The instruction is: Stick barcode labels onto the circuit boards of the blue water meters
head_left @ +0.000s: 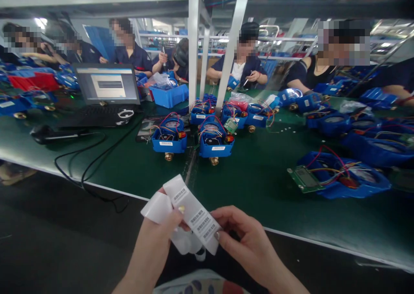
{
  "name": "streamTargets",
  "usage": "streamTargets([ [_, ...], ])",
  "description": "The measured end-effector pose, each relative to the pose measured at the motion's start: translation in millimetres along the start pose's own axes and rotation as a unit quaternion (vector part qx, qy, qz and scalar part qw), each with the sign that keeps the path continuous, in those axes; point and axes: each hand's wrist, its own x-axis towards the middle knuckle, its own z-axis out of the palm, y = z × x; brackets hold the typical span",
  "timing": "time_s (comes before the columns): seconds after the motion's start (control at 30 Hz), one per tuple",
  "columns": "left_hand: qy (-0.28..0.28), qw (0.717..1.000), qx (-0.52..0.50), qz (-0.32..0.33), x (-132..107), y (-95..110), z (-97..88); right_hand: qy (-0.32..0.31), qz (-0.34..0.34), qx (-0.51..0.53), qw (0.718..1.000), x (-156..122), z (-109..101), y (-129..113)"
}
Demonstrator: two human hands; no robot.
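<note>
My left hand [158,238] pinches a white strip of barcode labels [194,214] near its upper part, thumb on top. My right hand [244,238] is closed on the strip's lower end, fingertips at one label. The strip curls below my hands, in front of the table's near edge. Straight ahead on the green table [255,186] stand two open blue meter units [169,138] [216,140] with coloured wires and brass fittings.
A laptop [108,91] with black cables sits at the left. More blue meters lie at the right [343,175] and in the middle. White frame posts [194,48] rise from the table. Several people work on the far side.
</note>
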Motion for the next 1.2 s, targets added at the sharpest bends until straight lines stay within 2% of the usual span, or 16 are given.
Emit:
streamTargets([
  [0.07,-0.043,0.998,0.038,-0.001,-5,-6,1.3,0.002,0.002,0.017,1.000,1,1,-1],
  [0.13,-0.048,0.997,0.055,-0.010,-6,-11,0.3,-0.009,0.005,0.028,1.000,0,2,-1],
  [0.3,0.063,0.998,-0.029,0.010,6,-5,-8.8,-0.040,0.033,0.020,0.998,-5,-2,4],
  [0.47,0.098,0.993,-0.061,0.027,9,8,-10.9,-0.020,0.046,0.044,0.998,-9,-3,11],
  [0.63,0.033,0.998,-0.053,-0.007,-6,4,-2.3,-0.009,0.021,0.049,0.999,-7,0,6],
  [0.83,-0.052,0.997,0.044,-0.030,-11,-15,-2.2,0.001,-0.004,0.047,0.999,-4,3,-2],
  [0.9,-0.044,0.997,0.056,-0.028,-8,-20,-4.8,0.009,-0.019,0.052,0.998,-4,3,-1],
  [1.03,0.014,0.999,0.036,-0.027,-7,-20,-2.4,0.038,-0.072,0.018,0.997,-4,2,0],
  [1.13,0.014,0.999,0.030,-0.034,-10,-16,4.8,0.056,-0.125,-0.036,0.990,-2,1,-2],
  [1.2,-0.006,0.998,0.038,-0.040,-12,-15,8.6,0.067,-0.160,-0.061,0.983,0,1,-3],
])
